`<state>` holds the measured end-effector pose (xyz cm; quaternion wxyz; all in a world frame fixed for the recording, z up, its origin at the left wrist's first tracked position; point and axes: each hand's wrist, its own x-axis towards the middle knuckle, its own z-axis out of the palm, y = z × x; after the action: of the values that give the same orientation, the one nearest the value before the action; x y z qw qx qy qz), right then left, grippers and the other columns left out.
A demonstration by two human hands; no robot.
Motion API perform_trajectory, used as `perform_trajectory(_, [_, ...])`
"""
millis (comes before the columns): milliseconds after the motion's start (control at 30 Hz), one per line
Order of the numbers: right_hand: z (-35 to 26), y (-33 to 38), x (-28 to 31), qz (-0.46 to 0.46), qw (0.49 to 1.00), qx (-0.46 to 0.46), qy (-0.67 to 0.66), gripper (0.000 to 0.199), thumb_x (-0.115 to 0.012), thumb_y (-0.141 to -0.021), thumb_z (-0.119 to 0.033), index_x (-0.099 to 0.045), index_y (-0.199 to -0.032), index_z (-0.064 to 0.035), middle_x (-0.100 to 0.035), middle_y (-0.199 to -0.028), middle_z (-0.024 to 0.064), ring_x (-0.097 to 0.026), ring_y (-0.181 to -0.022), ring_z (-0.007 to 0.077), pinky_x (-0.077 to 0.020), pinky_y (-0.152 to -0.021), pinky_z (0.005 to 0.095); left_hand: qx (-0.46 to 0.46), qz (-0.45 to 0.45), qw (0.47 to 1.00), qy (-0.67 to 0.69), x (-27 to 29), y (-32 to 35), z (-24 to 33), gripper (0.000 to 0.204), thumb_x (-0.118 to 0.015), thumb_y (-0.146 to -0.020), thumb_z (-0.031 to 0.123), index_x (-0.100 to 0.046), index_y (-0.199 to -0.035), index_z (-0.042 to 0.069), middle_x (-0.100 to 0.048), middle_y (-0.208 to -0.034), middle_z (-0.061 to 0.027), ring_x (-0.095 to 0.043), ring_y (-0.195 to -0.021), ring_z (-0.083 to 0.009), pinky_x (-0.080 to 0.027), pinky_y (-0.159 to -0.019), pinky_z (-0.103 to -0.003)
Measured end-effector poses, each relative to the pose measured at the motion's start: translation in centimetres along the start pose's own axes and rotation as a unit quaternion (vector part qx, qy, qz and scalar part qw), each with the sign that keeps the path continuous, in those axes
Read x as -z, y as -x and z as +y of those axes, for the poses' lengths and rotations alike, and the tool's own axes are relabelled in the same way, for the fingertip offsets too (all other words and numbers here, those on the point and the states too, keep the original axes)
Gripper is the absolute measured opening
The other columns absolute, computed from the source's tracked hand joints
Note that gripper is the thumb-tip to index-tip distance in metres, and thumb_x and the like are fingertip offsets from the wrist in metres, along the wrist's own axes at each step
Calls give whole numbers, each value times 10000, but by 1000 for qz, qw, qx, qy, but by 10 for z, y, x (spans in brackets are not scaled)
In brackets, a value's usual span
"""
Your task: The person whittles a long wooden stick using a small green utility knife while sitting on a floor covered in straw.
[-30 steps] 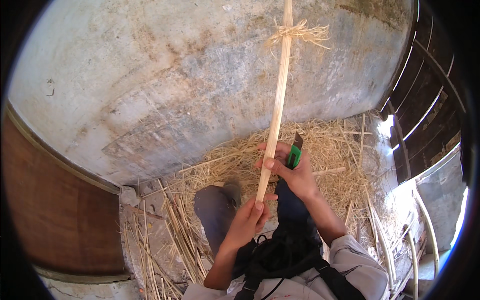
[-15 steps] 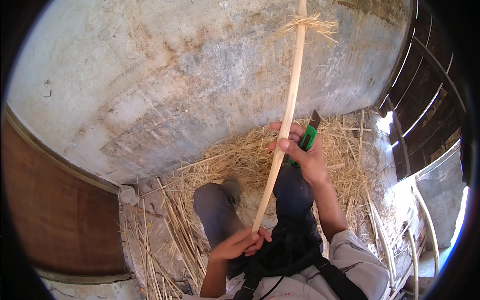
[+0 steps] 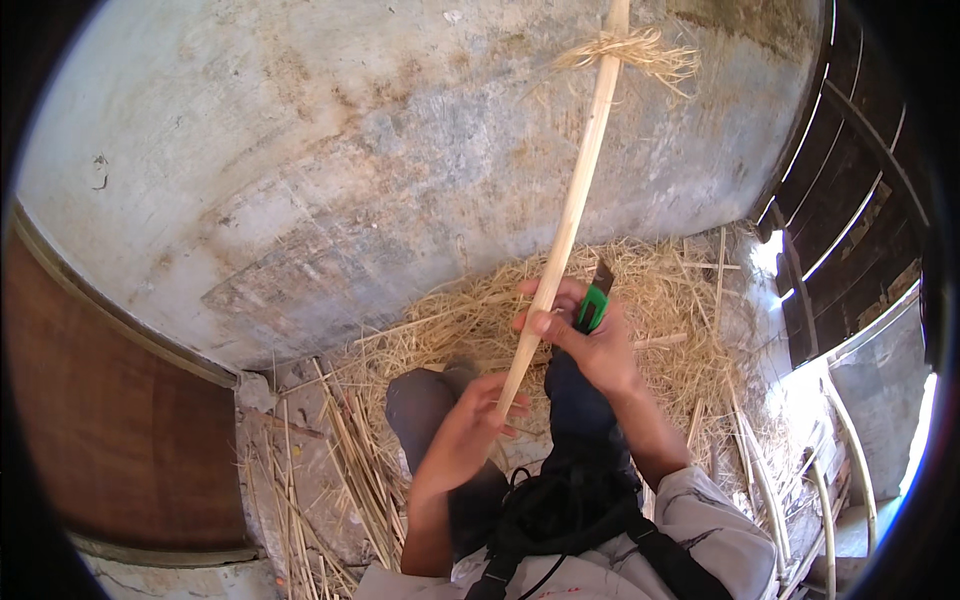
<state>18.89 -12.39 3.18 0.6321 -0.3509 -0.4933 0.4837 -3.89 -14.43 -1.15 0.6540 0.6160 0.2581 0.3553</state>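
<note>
Your right hand (image 3: pixel 600 350) has the pale wooden strip (image 3: pixel 576 200) pinched between thumb and fingers, with a green-handled utility knife (image 3: pixel 594 306) tucked in the same hand, dark blade pointing up. Your left hand (image 3: pixel 466 425) is at the strip's lower end, fingers partly spread behind it; can't tell if it grips. Strip slants in front of you, from your left hand up past the top edge, tuft of shavings (image 3: pixel 655 60) around its upper part. Your knees are below, shavings pile (image 3: pixel 690 370) on the floor beyond and to the right. Thin sticks (image 3: pixel 365 460) lie to your left; stained wall (image 3: pixel 350 150) ahead.
</note>
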Motion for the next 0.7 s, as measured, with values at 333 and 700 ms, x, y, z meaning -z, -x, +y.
perform_trajectory(333, [17,12,12,-36,995,-34,81,352,-677,-1077,-118,-664,-1388,46,-781,-1120,103,-742,-1046,163,-606,-898,307,140,17,988,68,-16,7,-11,384,-485,-1166,411,-600,-1206,47,-400,-761,65,-331,-590,-37,-254,-526,-232])
perform_trajectory(700, [25,21,6,-87,979,-99,157,314,-705,-1062,-99,-721,-1359,2,-753,-955,3,-631,-890,30,-521,-792,228,141,86,986,-29,-12,13,-3,275,-558,-1140,314,-611,-1221,56,-506,-769,43,-459,-613,-32,-361,-521,-220])
